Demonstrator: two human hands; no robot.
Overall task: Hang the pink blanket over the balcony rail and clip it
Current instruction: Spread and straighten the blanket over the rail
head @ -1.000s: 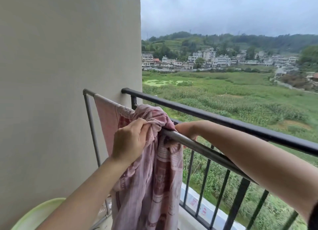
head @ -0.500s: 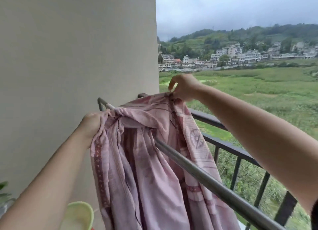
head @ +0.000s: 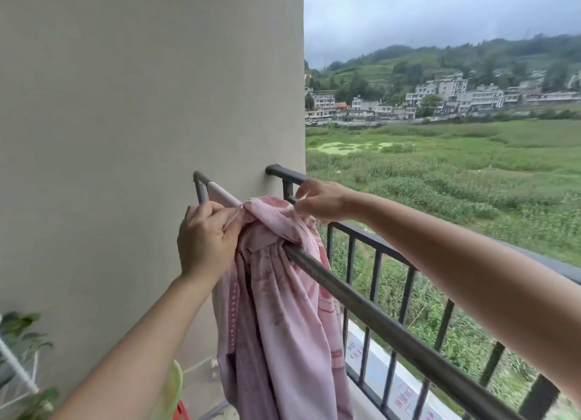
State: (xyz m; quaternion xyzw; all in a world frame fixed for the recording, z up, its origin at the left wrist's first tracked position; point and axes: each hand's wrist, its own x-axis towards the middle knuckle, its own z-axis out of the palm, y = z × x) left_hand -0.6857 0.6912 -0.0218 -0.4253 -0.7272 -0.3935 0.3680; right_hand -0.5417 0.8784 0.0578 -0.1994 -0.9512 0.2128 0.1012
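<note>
The pink patterned blanket (head: 283, 309) hangs bunched over the grey inner rail (head: 371, 312), most of it falling in folds on the near side. My left hand (head: 206, 237) grips a gathered edge at the left of the bunch, just beside the rail. My right hand (head: 320, 201) pinches the cloth's top edge on the far side, between the inner rail and the black balcony railing (head: 377, 246). No clip is visible.
A beige wall (head: 141, 120) stands close on the left, where both rails end. A light green basin (head: 171, 391) and a potted plant (head: 22, 341) sit low at the left. Beyond the railing lie green fields and distant buildings.
The blanket, spread wide and lifted half a second ago, is now lowered and gathered on the rail. My right hand has dropped from above the rail to its far side.
</note>
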